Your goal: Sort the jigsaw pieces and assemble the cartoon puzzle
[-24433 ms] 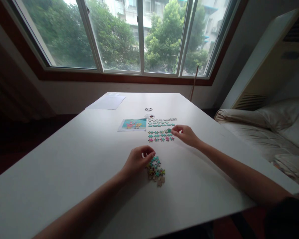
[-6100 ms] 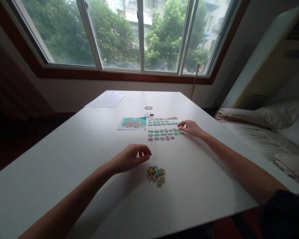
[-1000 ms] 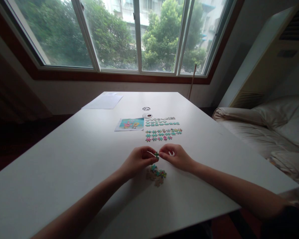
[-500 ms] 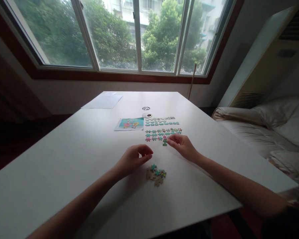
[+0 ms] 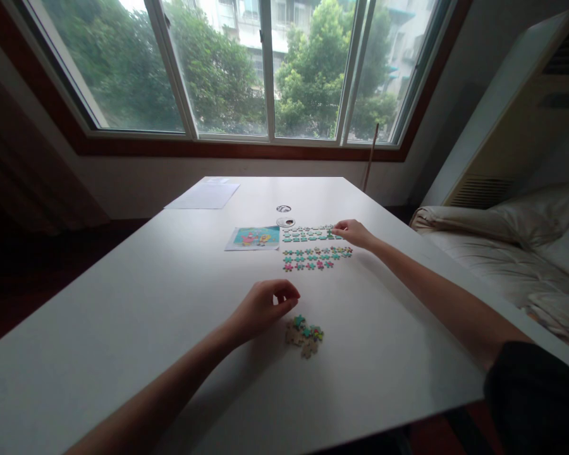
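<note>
Tabletop [image 5: 161, 284]; left hand [image 5: 268, 301] half-curled; right hand [image 5: 357, 234] closed on green piece [image 5: 330, 233]

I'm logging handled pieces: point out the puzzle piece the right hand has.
The dark green piece, pinched by the right hand; it looks darker than the turquoise pieces lying in rows nearby.

You see a green piece [image 5: 330, 233] at your right hand [image 5: 354, 232], rows of puzzle pieces [image 5: 311, 258] in teal, pink and yellow, a pile [image 5: 294, 336] mixing teal and yellow with plain tan, a turquoise picture sheet [image 5: 255, 238] with pink and yellow figures, a plain white table [image 5: 146, 303] and your black sleeve [image 5: 531, 392].
</note>
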The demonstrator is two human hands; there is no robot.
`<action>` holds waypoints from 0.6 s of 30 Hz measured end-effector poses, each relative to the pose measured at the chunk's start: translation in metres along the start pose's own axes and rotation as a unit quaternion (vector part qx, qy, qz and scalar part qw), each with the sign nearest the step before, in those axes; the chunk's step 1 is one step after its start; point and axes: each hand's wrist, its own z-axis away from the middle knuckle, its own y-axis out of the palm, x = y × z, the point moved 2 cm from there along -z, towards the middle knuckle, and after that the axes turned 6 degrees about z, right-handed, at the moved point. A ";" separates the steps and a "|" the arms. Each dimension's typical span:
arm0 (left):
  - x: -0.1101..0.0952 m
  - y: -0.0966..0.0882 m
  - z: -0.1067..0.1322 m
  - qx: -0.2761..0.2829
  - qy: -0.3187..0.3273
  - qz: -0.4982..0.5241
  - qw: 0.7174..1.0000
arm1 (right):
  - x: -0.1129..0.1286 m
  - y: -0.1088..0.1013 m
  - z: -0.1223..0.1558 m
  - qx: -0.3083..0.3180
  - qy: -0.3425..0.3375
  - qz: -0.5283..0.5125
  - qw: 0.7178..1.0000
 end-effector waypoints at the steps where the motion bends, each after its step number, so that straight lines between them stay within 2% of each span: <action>1: 0.000 0.000 0.000 0.001 -0.001 0.000 1.000 | -0.007 0.000 -0.012 0.005 0.015 0.003 1.000; 4: 0.001 -0.001 0.000 0.001 -0.005 0.000 1.000 | -0.023 0.006 -0.041 0.027 0.046 0.004 0.999; 7: 0.002 -0.002 0.000 -0.001 -0.007 0.000 1.000 | -0.029 0.016 -0.056 0.051 0.060 0.003 0.997; 12: 0.004 -0.004 0.000 -0.004 -0.008 0.001 1.000 | -0.032 0.029 -0.066 0.092 0.072 0.007 0.993; 18: 0.003 -0.004 0.000 -0.006 -0.010 0.000 1.000 | -0.035 0.028 -0.067 0.111 0.075 0.027 0.991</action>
